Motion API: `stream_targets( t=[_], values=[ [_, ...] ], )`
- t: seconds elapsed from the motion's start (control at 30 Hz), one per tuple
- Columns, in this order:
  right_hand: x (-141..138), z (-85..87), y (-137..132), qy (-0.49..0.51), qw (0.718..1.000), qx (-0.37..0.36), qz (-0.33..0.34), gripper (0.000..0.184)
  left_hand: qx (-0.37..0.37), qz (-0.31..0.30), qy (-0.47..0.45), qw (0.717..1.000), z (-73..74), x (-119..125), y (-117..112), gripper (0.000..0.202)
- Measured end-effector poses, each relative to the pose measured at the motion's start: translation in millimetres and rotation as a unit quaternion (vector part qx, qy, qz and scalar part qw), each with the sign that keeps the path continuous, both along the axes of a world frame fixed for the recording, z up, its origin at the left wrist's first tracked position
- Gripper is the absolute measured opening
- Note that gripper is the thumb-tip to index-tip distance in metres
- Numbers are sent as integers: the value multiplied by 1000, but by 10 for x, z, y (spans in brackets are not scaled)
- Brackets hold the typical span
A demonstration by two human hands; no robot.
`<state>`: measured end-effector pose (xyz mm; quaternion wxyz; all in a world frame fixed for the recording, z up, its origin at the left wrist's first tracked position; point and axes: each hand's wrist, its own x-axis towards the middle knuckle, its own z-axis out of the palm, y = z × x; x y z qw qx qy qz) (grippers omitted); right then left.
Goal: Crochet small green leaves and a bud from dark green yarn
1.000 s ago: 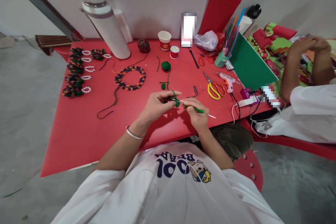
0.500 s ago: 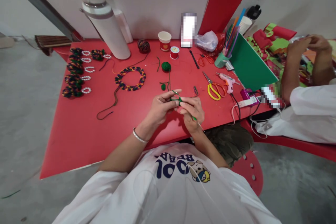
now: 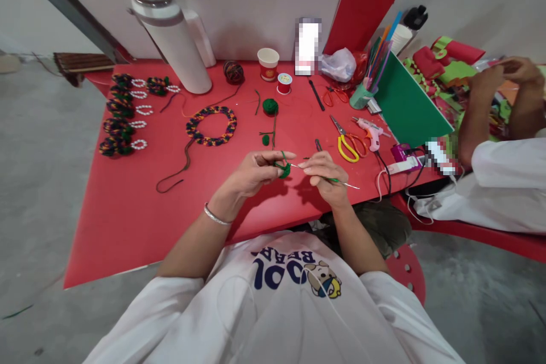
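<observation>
My left hand (image 3: 258, 172) pinches a small piece of green crochet work (image 3: 284, 170), with green yarn running over the index finger. In my right hand (image 3: 326, 178) is a crochet hook (image 3: 336, 181) with a green grip, its fingers closed round it. The hook's thin metal tip reaches left to the green piece. Beyond the hands lies a ball of green yarn (image 3: 270, 106), its strand leading down toward my left hand. A small green bit (image 3: 265, 140) lies by that strand.
On the red table (image 3: 128, 227) at left are a braided multicoloured ring (image 3: 211, 142) and several yarn pieces with white bead loops (image 3: 139, 144). Yellow-handled scissors (image 3: 347, 148) and a pink glue gun (image 3: 373, 135) lie right. A tall white flask (image 3: 181, 51) stands behind. Another person's hands (image 3: 490, 82) work far right.
My hands have drawn apart: the right one moved right with the hook, the left slightly left. The green piece and the hook's metal shaft now show between them.
</observation>
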<state>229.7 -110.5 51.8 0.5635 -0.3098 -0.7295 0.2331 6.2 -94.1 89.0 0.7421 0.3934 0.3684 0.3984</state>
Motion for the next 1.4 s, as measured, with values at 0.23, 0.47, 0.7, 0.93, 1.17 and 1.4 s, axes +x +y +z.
stream_targets(
  t=[0.23, 0.47, 0.7, 0.93, 1.17, 1.4],
  values=[
    [118, 224, 37, -27, 996, -2, 89, 19, 18, -34, 26, 999, 39, -54, 37, 41],
    [107, 92, 52, 90, 978, -103, 159, 16, 46, -47, 63, 996, 9, -7, 7, 28],
    [-320, -269, -119, 155, 980, -126, -6, 37, 121, 75, 69, 987, -26, 172, -61, 17],
    [-309, -136, -201, 60, 994, -3, -88, 15, 24, 72, 11, 997, -125, 176, -67, 25],
    [-377, -393, -109, 248, 958, -126, -74, 29, 61, 107, 32, 992, -186, 209, -92, 25],
    [-474, -381, -143, 246, 947, -162, -128, 20, 225, 183, 104, 951, -261, 311, -136, 11]
  ],
)
